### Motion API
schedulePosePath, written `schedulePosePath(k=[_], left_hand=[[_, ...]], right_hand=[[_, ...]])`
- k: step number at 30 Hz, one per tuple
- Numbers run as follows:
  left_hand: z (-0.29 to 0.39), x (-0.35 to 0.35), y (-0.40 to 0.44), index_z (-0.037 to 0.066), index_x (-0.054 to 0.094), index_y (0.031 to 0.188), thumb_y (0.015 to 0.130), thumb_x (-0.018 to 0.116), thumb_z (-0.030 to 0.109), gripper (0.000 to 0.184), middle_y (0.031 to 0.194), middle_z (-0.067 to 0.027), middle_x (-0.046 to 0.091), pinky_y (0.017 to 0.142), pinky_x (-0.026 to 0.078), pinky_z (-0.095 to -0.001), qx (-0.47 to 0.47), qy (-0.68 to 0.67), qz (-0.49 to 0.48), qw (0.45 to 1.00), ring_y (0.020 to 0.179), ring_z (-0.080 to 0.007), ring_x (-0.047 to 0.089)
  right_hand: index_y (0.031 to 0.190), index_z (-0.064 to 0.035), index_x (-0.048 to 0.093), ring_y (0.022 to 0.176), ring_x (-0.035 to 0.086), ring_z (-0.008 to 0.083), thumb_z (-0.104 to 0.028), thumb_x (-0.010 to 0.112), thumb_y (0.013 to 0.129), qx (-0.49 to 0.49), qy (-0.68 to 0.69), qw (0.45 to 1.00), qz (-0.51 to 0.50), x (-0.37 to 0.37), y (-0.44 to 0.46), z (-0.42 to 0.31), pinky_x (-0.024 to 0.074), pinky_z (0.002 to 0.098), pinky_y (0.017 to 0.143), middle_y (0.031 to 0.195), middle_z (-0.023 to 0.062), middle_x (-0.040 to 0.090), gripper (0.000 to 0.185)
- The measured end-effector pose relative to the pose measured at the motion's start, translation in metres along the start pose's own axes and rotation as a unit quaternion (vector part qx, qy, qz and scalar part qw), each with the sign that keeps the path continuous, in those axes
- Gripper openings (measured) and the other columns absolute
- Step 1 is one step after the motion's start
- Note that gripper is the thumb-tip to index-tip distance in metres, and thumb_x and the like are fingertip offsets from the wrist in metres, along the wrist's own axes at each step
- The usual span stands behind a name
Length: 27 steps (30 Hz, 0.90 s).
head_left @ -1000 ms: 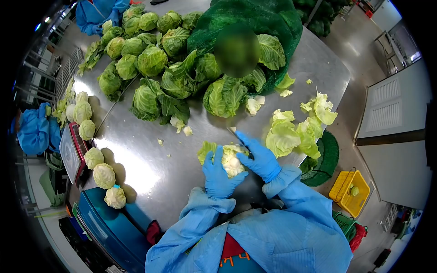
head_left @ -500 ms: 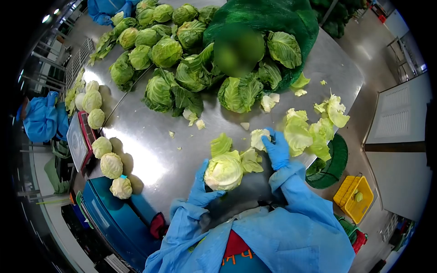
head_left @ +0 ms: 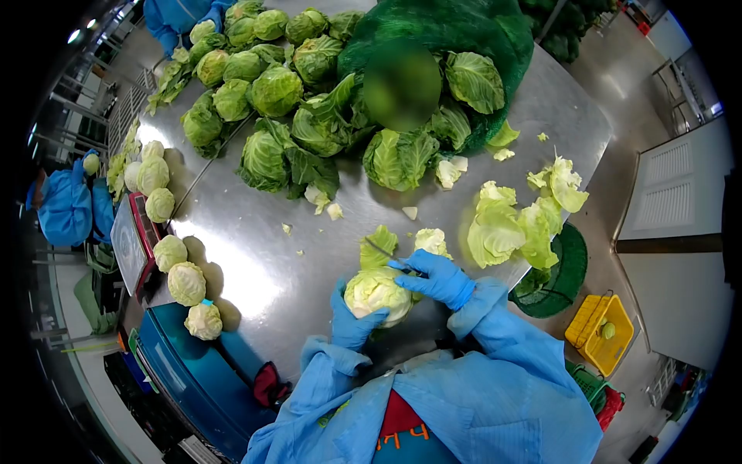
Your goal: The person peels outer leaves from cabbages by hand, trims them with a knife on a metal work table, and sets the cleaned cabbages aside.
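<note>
Knife [head_left: 382, 251] handle mostly hidden in right hand [head_left: 437, 278]

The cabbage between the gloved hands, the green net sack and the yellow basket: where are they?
Cabbage [head_left: 372, 292], head view: on its upward-facing pale leaves.
Green net sack [head_left: 456, 27], head view: on its upper mesh.
Yellow basket [head_left: 584, 322], head view: on its side wall.

From the held cabbage [head_left: 377, 292], a hand can pass over bare table [head_left: 290, 259] at 10 o'clock; small pale cabbages [head_left: 186, 283] stop it at 9; a knife [head_left: 382, 251] and leaf [head_left: 372, 254] block 12, big green cabbages [head_left: 396, 160] behind; the right hand [head_left: 437, 278] and piled leaves [head_left: 495, 232] fill 2.
</note>
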<state>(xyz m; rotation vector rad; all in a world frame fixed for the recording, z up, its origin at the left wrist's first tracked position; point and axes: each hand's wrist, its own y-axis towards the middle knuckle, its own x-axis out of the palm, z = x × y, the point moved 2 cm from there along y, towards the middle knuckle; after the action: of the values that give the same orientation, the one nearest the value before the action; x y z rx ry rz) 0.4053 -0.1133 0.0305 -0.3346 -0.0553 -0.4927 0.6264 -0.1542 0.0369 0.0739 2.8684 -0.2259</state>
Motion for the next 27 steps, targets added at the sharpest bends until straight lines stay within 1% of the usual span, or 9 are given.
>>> schedulePosePath(k=[2, 5, 11, 16, 19, 22, 25, 26, 27], left_hand=[[0.003, 0.011, 0.004, -0.002, 0.038, 0.136, 0.065, 0.086, 0.015, 0.088, 0.127, -0.0153, 0.054, 0.099, 0.046, -0.0382, -0.039, -0.064, 0.003, 0.997, 0.115, -0.0252, 0.056], [0.020, 0.022, -0.001, -0.001, 0.042, 0.134, 0.064, 0.085, 0.011, 0.084, 0.124, -0.0135, 0.057, 0.097, 0.047, -0.0369, -0.076, -0.129, 0.008, 0.989, 0.112, -0.0228, 0.058], [0.012, 0.008, 0.002, 0.000, 0.042, 0.136, 0.063, 0.083, 0.008, 0.084, 0.128, -0.0128, 0.055, 0.102, 0.044, -0.0364, -0.079, -0.184, -0.022, 0.979, 0.117, -0.0231, 0.055], [0.018, 0.004, 0.007, 0.000, 0.038, 0.138, 0.062, 0.084, 0.009, 0.089, 0.126, -0.0132, 0.056, 0.103, 0.043, -0.0383, -0.123, -0.257, -0.015, 0.958, 0.118, -0.0247, 0.054], [0.038, 0.006, 0.012, -0.003, 0.035, 0.139, 0.064, 0.084, 0.015, 0.092, 0.126, -0.0156, 0.054, 0.102, 0.043, -0.0387, -0.048, -0.093, -0.019, 0.994, 0.116, -0.0283, 0.055], [0.054, 0.013, 0.012, -0.007, 0.030, 0.139, 0.066, 0.084, 0.022, 0.096, 0.129, -0.0214, 0.049, 0.100, 0.044, -0.0390, 0.106, 0.139, 0.015, 0.984, 0.114, -0.0314, 0.054], [0.067, 0.028, 0.019, -0.010, 0.025, 0.140, 0.065, 0.086, 0.030, 0.105, 0.135, -0.0261, 0.040, 0.101, 0.041, -0.0409, 0.085, 0.275, -0.002, 0.958, 0.117, -0.0337, 0.051], [0.051, 0.032, 0.016, -0.005, 0.025, 0.144, 0.063, 0.086, 0.023, 0.105, 0.141, -0.0245, 0.032, 0.108, 0.033, -0.0442, 0.127, 0.326, 0.034, 0.936, 0.129, -0.0352, 0.038], [0.048, 0.039, 0.020, -0.005, 0.025, 0.143, 0.062, 0.086, 0.025, 0.107, 0.142, -0.0249, 0.031, 0.108, 0.033, -0.0441, 0.143, 0.364, 0.044, 0.919, 0.130, -0.0359, 0.037]], right_hand=[[0.108, -0.0147, 0.065, 0.078, 0.064, 0.0264, -0.030, 0.067, 0.085, -0.063, -0.224, 0.972, 0.037, -0.005, 0.001, -0.009, 0.0498, 0.0372, 0.065, 0.089, 0.0059, 0.064, 0.028], [0.091, -0.0168, 0.061, 0.074, 0.060, 0.0317, -0.035, 0.059, 0.090, -0.047, -0.325, 0.936, 0.124, -0.005, 0.008, 0.000, 0.0479, 0.0429, 0.061, 0.083, 0.0074, 0.058, 0.018], [0.095, -0.0168, 0.060, 0.072, 0.060, 0.0315, -0.035, 0.057, 0.090, 0.007, -0.346, 0.911, 0.225, -0.033, 0.004, 0.056, 0.0482, 0.0429, 0.060, 0.085, 0.0079, 0.059, 0.019], [0.103, -0.0150, 0.061, 0.077, 0.062, 0.0321, -0.030, 0.058, 0.090, 0.103, -0.429, 0.837, 0.322, -0.100, -0.054, 0.072, 0.0500, 0.0440, 0.066, 0.090, 0.0095, 0.061, 0.020], [0.109, -0.0125, 0.061, 0.077, 0.062, 0.0312, -0.024, 0.059, 0.089, 0.196, -0.451, 0.796, 0.352, -0.123, -0.082, 0.057, 0.0511, 0.0409, 0.068, 0.089, 0.0114, 0.061, 0.023], [0.115, -0.0107, 0.061, 0.075, 0.062, 0.0312, -0.022, 0.058, 0.091, 0.056, -0.385, 0.795, 0.465, -0.112, -0.087, 0.013, 0.0513, 0.0373, 0.071, 0.085, 0.0131, 0.062, 0.027], [0.115, -0.0104, 0.063, 0.073, 0.062, 0.0302, -0.023, 0.056, 0.093, 0.151, -0.053, 0.925, 0.345, -0.072, -0.076, 0.000, 0.0508, 0.0341, 0.074, 0.082, 0.0125, 0.063, 0.026], [0.108, -0.0097, 0.065, 0.072, 0.062, 0.0299, -0.027, 0.056, 0.094, 0.132, -0.001, 0.956, 0.262, -0.056, -0.072, 0.007, 0.0508, 0.0348, 0.072, 0.081, 0.0131, 0.063, 0.024], [0.102, -0.0091, 0.066, 0.071, 0.062, 0.0295, -0.032, 0.056, 0.094, 0.111, 0.049, 0.977, 0.176, -0.040, -0.068, 0.014, 0.0508, 0.0354, 0.070, 0.080, 0.0137, 0.064, 0.026]])
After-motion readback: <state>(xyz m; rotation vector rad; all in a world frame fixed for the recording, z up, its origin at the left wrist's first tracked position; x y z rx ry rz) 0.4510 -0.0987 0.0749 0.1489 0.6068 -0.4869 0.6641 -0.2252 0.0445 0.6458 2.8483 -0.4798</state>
